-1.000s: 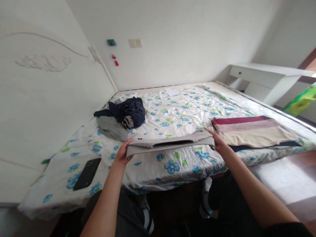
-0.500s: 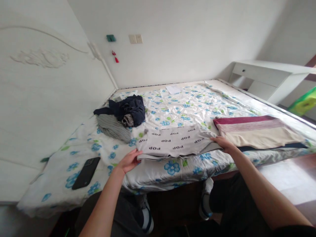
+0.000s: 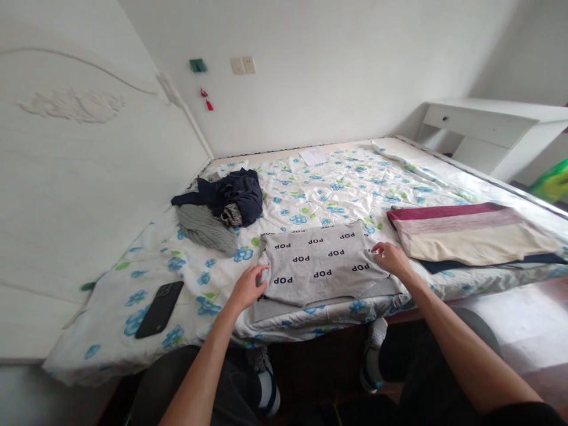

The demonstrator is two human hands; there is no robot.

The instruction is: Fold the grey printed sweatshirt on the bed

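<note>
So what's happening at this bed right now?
A person is laying a grey "POP" shirt flat on the floral quilt. The left hand rests at its left edge, the right hand on its right edge. Folded clothes lie to the right, a loose pile behind, and a phone to the left.

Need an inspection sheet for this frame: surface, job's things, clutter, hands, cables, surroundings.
Surface: bed with a floral quilt, lightly wrinkled.
Job's things: grey POP garment lying flat near the front edge.
Clutter: folded striped stack to the right; dark clothes pile to the left; black phone by the near-left corner; paper at the far side.
Hands: left hand on the garment's left edge; right hand on its right edge; both open.
Cables: nothing seen.
Surroundings: white headboard left, wall switches, white desk right.
</note>
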